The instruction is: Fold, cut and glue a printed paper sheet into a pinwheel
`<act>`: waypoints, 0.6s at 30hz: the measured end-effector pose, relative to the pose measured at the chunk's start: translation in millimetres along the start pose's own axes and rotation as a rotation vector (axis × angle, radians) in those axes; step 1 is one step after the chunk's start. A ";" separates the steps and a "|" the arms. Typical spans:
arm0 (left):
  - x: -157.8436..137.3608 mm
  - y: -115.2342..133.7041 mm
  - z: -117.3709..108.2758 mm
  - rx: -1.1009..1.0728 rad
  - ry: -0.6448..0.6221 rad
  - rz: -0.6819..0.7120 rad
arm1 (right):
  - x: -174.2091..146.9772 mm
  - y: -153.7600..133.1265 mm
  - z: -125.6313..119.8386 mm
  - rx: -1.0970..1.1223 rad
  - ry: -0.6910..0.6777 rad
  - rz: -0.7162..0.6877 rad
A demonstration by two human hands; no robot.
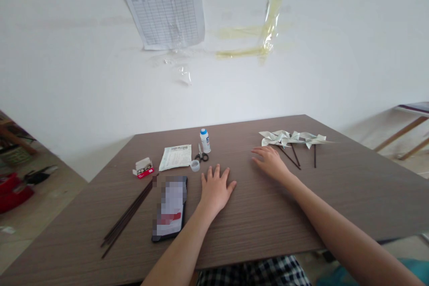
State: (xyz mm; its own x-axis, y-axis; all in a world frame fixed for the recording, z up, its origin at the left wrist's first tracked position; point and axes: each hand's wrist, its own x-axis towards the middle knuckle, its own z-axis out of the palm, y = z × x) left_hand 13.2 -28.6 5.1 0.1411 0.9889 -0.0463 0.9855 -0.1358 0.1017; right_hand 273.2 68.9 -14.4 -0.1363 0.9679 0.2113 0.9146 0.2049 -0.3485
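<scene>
At the near left, thin brown sticks (134, 206) are lying bundled beside a flat, dark-edged phone (172, 201). The left hand (215, 191) is resting with fingers spread on the wood-grained table (251, 228), holding nothing. Farther left, a small card box (145, 170), a translucent round cap (195, 166), a crinkled packet (176, 157) and black-handled scissors (201, 157) are sitting before a white plastic bottle (205, 141). The right hand (271, 161) is reaching forward, fingers apart, seemingly gripping nothing; the step appears to be a pause, and any grasp would be needing curled fingers. Just beyond, pointed folded-paper pinwheels (295, 138) are lying far right.
</scene>
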 end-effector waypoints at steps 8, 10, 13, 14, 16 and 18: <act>-1.1 3.8 -4.5 0.015 -0.019 -0.014 | -0.9 -1.2 23.2 0.086 -0.243 -0.160; -1.4 4.1 -4.7 0.009 -0.021 -0.020 | 0.1 0.7 23.2 0.088 -0.239 -0.160; -1.9 4.1 -4.6 -0.004 -0.016 -0.023 | 0.4 0.8 23.4 0.095 -0.229 -0.155; -1.9 4.1 -4.5 -0.008 -0.014 -0.021 | 0.2 0.3 23.4 0.094 -0.229 -0.152; -2.0 4.1 -4.7 -0.016 -0.012 -0.015 | -0.6 -1.0 23.2 0.088 -0.235 -0.147; -2.0 4.1 -5.9 -0.019 -0.012 -0.012 | -1.6 -2.2 22.3 0.082 -0.243 -0.145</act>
State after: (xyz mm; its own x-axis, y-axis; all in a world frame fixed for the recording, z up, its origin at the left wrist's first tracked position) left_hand 16.4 -30.8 11.5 0.1308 0.9896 -0.0596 0.9851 -0.1229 0.1204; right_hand 263.0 70.1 -34.3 -0.3597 0.9321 0.0424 0.8464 0.3451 -0.4056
